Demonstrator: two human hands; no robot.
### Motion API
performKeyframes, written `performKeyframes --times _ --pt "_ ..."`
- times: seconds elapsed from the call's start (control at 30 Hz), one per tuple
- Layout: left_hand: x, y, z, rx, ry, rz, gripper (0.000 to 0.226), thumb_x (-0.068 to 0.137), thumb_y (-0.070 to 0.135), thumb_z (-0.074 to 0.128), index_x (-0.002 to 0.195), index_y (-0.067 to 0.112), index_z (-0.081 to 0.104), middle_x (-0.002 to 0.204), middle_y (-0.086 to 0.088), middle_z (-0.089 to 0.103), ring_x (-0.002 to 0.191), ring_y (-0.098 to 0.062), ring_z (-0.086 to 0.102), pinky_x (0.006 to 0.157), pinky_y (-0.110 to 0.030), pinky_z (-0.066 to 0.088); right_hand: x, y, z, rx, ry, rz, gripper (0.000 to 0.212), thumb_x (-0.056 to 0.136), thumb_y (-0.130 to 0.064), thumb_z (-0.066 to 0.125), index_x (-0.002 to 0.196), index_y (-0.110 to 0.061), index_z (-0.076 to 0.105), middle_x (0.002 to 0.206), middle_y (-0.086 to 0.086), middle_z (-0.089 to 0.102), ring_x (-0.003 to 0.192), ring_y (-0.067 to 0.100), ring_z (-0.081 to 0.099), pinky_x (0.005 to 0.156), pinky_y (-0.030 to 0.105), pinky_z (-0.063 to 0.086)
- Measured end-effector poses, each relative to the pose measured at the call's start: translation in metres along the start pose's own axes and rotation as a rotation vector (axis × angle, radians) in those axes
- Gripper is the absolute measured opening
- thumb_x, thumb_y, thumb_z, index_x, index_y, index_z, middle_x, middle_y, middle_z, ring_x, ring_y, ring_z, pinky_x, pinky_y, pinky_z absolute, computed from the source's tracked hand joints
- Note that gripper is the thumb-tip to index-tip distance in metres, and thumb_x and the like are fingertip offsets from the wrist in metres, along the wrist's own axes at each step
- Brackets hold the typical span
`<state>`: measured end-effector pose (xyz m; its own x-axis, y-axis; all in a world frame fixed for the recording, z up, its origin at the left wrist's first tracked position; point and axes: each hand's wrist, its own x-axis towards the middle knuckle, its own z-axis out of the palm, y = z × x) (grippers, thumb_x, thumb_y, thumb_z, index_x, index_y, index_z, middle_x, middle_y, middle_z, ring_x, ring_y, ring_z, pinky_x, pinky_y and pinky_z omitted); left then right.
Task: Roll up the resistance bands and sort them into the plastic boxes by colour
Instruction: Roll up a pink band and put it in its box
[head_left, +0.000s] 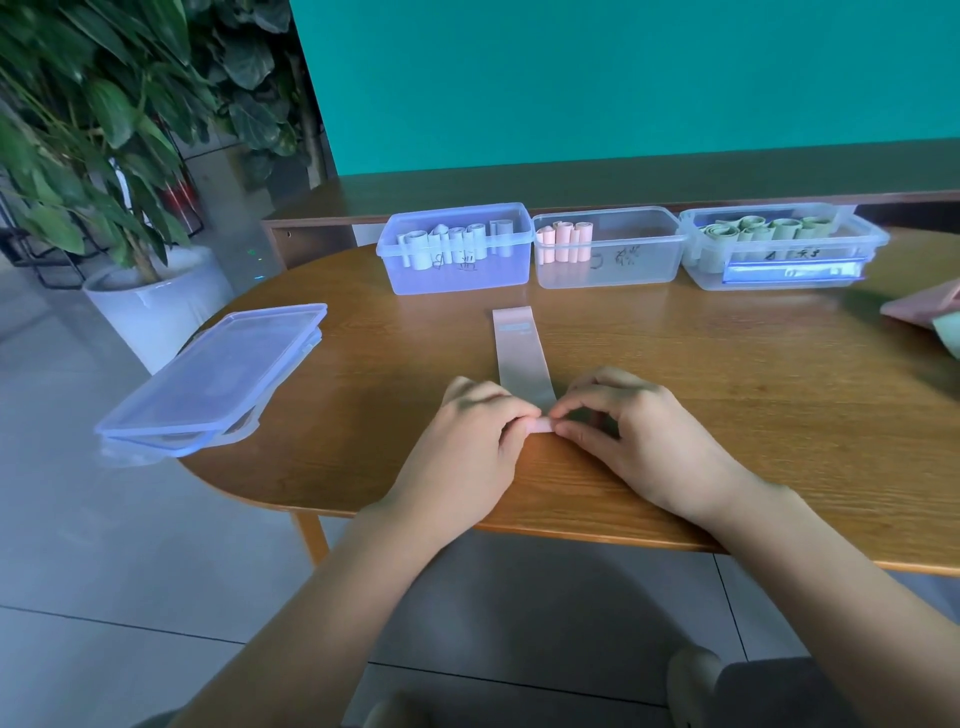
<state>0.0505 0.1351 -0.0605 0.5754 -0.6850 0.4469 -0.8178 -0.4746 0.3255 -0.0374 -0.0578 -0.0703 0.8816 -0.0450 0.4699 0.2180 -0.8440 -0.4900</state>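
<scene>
A: Hands first, what are they doing?

B: Left hand (470, 441) & right hand (631, 434) both sit at the near end of a pink resistance band (521, 356), fingertips pinching a small rolled bit between them. The roll has only just begun, a turn or two at most. Fingers curled, thumbs tucked under; can't see the thumbs properly.

A: Rest of the band?

B: Runs flat on the desk (727, 395) straight away from the hands, far end stopping short of the boxes.

A: How will it handle?

B: Looks thin, soft, prob. rubbery & light. My guess is it'll spring open if let go, so keep the pinch on both edges of the roll, w/ even pressure, or it'll cone to one side.

A: Where does it go after?

B: Beyond the hands, 3 clear boxes in a row. Middle box (608, 254) holds pink rolls standing on end at its left side, so that's the one. Left of it, a bluish box (457, 252) w/ pale rolls; right of it, a box (779, 249) w/ green rolls.

A: Anything else?

B: Stacked lids (218, 376) out left of the left hand. More loose bands (930, 314) at the far right edge, pink & pale green, mostly cut off.
</scene>
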Motion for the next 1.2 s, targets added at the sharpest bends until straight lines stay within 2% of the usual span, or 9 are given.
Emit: performKeyframes --times 0.17,0.3,0.4,0.53,0.67,0.83,0.97,1.1,1.2 --pt "0.0 0.0 -0.003 -0.011 0.086 0.031 0.017 0.098 0.021 0.063 0.11 0.024 0.074 0.103 0.012 0.066 0.103 -0.01 0.049 0.086 -0.014 0.035 0.005 0.003 0.001 -0.068 -0.031 0.005 0.018 0.099 -0.043 0.055 0.108 -0.037 0.069 0.11 -0.022 0.056 0.096 0.003 0.059 0.075 0.042 0.056" --pt "0.002 -0.001 -0.002 -0.02 0.046 0.002 0.016 0.098 0.023 0.062 0.108 0.026 0.074 0.105 0.015 0.064 0.104 -0.006 0.047 0.085 -0.013 0.035 0.006 0.001 0.0 -0.104 -0.019 0.022 0.022 0.098 -0.044 0.053 0.107 -0.036 0.071 0.111 -0.022 0.054 0.088 0.001 0.054 0.071 0.041 0.055" --pt "0.005 -0.002 -0.001 -0.002 0.021 -0.032 0.018 0.1 0.027 0.06 0.113 0.027 0.072 0.11 0.015 0.064 0.107 -0.005 0.046 0.085 -0.013 0.032 0.006 -0.002 -0.001 -0.115 0.001 0.028 0.027 0.096 -0.05 0.054 0.113 -0.036 0.069 0.113 -0.023 0.052 0.078 -0.005 0.05 0.069 0.033 0.052" --pt "0.007 -0.004 0.001 -0.004 0.026 -0.052 0.02 0.1 0.027 0.059 0.116 0.027 0.071 0.112 0.013 0.065 0.108 -0.004 0.046 0.086 -0.014 0.033 0.007 0.0 -0.002 -0.123 -0.038 0.023 0.018 0.096 -0.043 0.063 0.112 -0.037 0.067 0.111 -0.025 0.051 0.077 -0.01 0.049 0.068 0.03 0.05" --pt "0.009 -0.004 0.002 0.006 0.035 -0.062 0.023 0.101 0.03 0.057 0.118 0.027 0.071 0.113 0.01 0.067 0.109 -0.007 0.049 0.09 -0.022 0.042 0.011 0.005 0.0 -0.15 -0.044 0.033 0.016 0.098 -0.042 0.062 0.112 -0.039 0.067 0.108 -0.028 0.048 0.08 -0.015 0.048 0.064 0.024 0.042" --pt "0.01 -0.002 0.0 -0.01 0.064 -0.071 0.017 0.1 0.03 0.059 0.113 0.026 0.07 0.104 0.014 0.064 0.101 0.001 0.045 0.084 -0.016 0.036 0.017 0.009 0.002 -0.156 -0.037 0.033 0.017 0.1 -0.045 0.058 0.112 -0.039 0.068 0.111 -0.023 0.055 0.086 -0.001 0.05 0.068 0.029 0.046" --pt "0.013 -0.007 0.003 0.001 0.054 -0.058 0.017 0.098 0.03 0.062 0.113 0.025 0.07 0.11 0.011 0.062 0.107 -0.004 0.045 0.086 -0.017 0.035 0.021 0.011 0.001 -0.172 -0.055 0.029 0.022 0.101 -0.045 0.053 0.115 -0.039 0.068 0.115 -0.021 0.054 0.096 0.005 0.058 0.069 0.033 0.051" --pt "0.017 -0.012 0.007 -0.039 0.055 -0.083 0.019 0.098 0.033 0.061 0.113 0.026 0.071 0.109 0.01 0.055 0.1 0.004 0.038 0.084 -0.013 0.031 0.021 0.009 0.002 -0.146 -0.028 -0.025 0.023 0.1 -0.045 0.055 0.117 -0.036 0.068 0.116 -0.021 0.054 0.087 0.005 0.058 0.068 0.039 0.056" --pt "0.021 -0.014 0.009 -0.051 0.043 -0.101 0.024 0.099 0.041 0.058 0.114 0.027 0.072 0.108 0.011 0.054 0.099 0.002 0.044 0.086 -0.015 0.037 0.023 0.01 0.001 -0.146 -0.053 -0.04 0.018 0.099 -0.041 0.058 0.113 -0.038 0.068 0.115 -0.022 0.055 0.093 0.006 0.061 0.071 0.039 0.056"
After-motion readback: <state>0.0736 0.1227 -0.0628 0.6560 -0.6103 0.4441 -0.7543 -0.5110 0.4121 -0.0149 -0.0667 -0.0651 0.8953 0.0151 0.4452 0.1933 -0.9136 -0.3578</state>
